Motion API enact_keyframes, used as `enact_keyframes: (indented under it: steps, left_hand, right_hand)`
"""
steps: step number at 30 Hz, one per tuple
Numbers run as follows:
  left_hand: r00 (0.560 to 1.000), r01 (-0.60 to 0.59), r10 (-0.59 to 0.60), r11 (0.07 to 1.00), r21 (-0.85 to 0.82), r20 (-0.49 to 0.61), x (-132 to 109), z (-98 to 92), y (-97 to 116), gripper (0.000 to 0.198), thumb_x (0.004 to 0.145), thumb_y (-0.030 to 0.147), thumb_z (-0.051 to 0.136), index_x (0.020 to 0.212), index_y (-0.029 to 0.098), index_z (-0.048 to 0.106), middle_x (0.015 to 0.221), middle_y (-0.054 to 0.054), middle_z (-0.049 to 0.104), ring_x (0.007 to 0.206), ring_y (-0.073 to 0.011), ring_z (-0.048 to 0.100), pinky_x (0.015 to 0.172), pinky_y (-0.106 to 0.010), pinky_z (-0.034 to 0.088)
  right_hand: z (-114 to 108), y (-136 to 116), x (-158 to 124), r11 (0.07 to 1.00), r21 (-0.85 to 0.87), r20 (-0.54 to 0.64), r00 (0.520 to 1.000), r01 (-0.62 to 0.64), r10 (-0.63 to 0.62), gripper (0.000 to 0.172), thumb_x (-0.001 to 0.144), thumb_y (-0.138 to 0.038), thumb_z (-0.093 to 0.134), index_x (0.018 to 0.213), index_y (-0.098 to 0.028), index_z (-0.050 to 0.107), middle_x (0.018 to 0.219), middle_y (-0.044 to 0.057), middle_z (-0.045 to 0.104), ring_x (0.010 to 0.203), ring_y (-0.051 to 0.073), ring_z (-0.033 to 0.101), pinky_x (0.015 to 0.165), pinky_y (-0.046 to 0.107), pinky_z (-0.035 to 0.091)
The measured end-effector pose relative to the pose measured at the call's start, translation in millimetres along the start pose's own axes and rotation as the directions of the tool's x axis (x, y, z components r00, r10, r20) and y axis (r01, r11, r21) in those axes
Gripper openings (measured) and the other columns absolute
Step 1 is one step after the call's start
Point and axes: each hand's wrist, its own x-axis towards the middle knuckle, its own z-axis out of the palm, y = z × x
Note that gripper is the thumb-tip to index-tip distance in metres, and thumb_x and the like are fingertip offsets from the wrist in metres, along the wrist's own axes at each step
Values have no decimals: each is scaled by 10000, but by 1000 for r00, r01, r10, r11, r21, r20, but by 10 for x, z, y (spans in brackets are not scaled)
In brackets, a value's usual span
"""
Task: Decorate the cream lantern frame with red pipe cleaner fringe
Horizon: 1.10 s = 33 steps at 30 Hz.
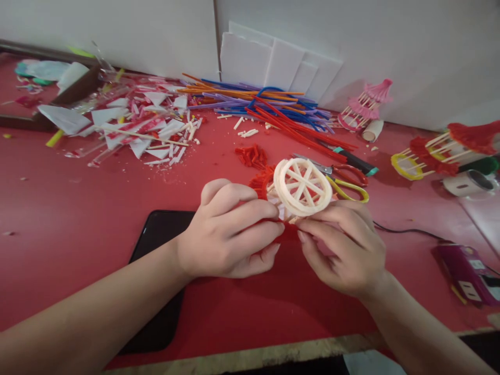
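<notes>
Between my two hands, above the red table, is a small craft model made of pipe cleaners and thin sticks. Its cream spoked ring [302, 186] faces up, and a red fuzzy pipe-cleaner tier [261, 181] shows behind it on the left. My left hand [234, 229] pinches the model's left lower side, with fingers curled. On the right lower side, my right hand [344, 245] pinches it between thumb and fingers. Red pipe cleaner shows below the ring between the fingertips. My fingers hide much of the model's underside.
Behind the model lie yellow-handled scissors [353, 190], red-handled pliers [349, 173] and cut red pieces [252, 156]. Farther back are pipe cleaners [250, 99] and scraps [136, 120]. A black tablet [156, 317] is under my left forearm. Pink [365, 107] and red-and-yellow [437, 151] models stand right.
</notes>
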Motion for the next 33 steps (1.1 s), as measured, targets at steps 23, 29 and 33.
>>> enact_keyframes:
  steps: [23, 29, 33]
  left_hand:
    - [999, -16, 15, 1000, 16, 43, -40, -17, -7, 237, 797, 271, 747, 1033, 270, 714, 891, 36, 760, 862, -213, 588, 762, -393, 400]
    - [999, -20, 19, 999, 26, 42, -25, -14, -15, 221, 816, 290, 731, 1036, 272, 723, 865, 32, 763, 848, -222, 589, 761, -402, 409]
    - [999, -21, 20, 1000, 8, 41, -7, -21, -25, 180, 804, 255, 721, 983, 277, 718, 850, 29, 753, 843, -219, 593, 747, -404, 405]
  right_hand:
    - [39, -162, 52, 989, -91, -74, 991, -115, 108, 67, 868, -159, 736, 926, -183, 759, 752, 25, 648, 762, 184, 524, 721, 374, 391]
    - [23, -123, 38, 991, -62, -49, 992, -117, 114, 122, 863, -161, 732, 980, -195, 746, 791, 31, 666, 773, 192, 548, 724, 378, 421]
    - [-34, -39, 34, 1000, -12, 62, 998, -23, 23, 200, 872, -174, 711, 1072, -174, 701, 896, 53, 713, 806, 198, 604, 750, 382, 498]
